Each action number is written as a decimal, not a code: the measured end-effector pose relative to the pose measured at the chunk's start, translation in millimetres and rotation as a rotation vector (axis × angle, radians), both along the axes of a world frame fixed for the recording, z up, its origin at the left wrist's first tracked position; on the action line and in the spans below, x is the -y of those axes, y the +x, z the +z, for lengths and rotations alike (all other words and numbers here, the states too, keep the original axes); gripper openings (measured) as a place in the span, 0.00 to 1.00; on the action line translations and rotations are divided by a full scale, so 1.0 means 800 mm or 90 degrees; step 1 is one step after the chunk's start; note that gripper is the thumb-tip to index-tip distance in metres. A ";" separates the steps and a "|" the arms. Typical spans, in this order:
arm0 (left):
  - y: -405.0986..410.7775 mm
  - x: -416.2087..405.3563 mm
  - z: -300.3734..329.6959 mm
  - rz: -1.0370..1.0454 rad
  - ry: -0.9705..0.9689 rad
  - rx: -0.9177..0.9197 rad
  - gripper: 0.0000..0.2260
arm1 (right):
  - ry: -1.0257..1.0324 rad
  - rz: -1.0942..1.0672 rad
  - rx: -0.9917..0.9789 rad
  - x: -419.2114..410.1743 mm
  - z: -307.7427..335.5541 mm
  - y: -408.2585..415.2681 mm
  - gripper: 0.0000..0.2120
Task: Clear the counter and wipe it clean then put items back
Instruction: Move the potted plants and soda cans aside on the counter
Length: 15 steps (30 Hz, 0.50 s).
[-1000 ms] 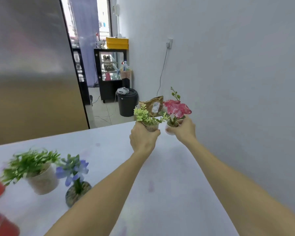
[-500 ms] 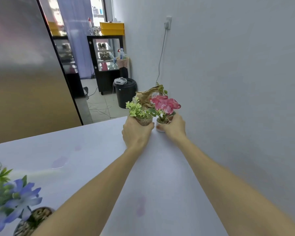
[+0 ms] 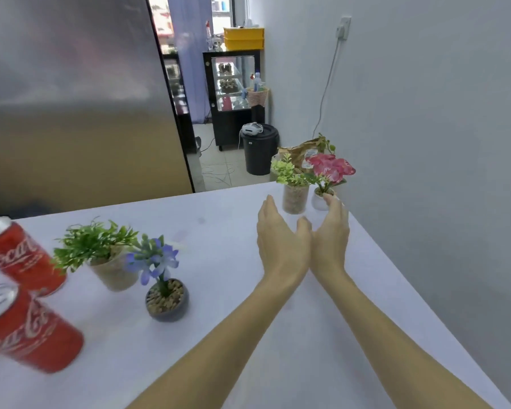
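On the white counter (image 3: 219, 219), at its far right corner, stand a yellow-green plant in a clear pot (image 3: 295, 197) and a pink flower in a small white pot (image 3: 322, 199). Behind them lies a crumpled brown paper bag (image 3: 300, 153). My left hand (image 3: 281, 240) hovers just in front of the clear pot with straight fingers, holding nothing. My right hand (image 3: 331, 231) is also flat-fingered, its fingertips at the white pot's side. At the left stand a green plant in a pale pot (image 3: 109, 261), a blue flower in a dark pebble pot (image 3: 165, 299) and two red cola cans (image 3: 21, 258) (image 3: 27, 329).
A grey wall (image 3: 440, 143) runs along the counter's right edge. A large steel fridge (image 3: 71, 98) stands beyond the counter's far edge. Past it are a black bin (image 3: 260, 149) and a glass display cabinet (image 3: 233, 93) on the tiled floor.
Both hands have let go of the two small pots, which now stand at the far right corner, and have drawn back a little. The view has swung left, showing the cans.
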State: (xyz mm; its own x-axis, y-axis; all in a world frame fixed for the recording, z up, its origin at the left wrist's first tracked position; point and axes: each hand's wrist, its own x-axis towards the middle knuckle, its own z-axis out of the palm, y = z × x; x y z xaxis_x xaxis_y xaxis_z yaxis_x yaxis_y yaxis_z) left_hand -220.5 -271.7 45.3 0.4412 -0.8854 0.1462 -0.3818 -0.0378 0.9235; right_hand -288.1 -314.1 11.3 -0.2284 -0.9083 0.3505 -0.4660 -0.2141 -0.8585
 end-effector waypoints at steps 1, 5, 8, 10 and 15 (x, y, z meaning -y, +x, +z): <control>0.004 -0.027 0.014 -0.008 -0.038 0.001 0.29 | -0.011 0.052 0.002 -0.016 0.007 0.013 0.24; 0.059 -0.132 0.076 0.011 -0.207 0.099 0.14 | 0.058 0.328 0.038 -0.067 0.022 0.073 0.11; 0.149 -0.180 0.116 0.126 -0.255 0.138 0.08 | 0.177 0.467 -0.129 -0.094 0.025 0.111 0.34; 0.202 -0.198 0.121 0.226 -0.253 0.060 0.08 | 0.244 0.504 -0.151 -0.112 0.023 0.135 0.44; 0.241 -0.201 0.044 0.287 -0.059 -0.040 0.09 | 0.244 0.471 -0.159 -0.148 0.012 0.173 0.39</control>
State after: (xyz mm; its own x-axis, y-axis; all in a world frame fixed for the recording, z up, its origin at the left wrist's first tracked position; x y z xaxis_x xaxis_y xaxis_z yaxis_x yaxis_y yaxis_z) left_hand -28.0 -111.0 80.4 0.7893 -0.5879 0.1769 -0.2901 -0.1032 0.9514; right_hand -149.4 -196.1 20.7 0.5107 -0.8584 -0.0482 -0.5048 -0.2540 -0.8250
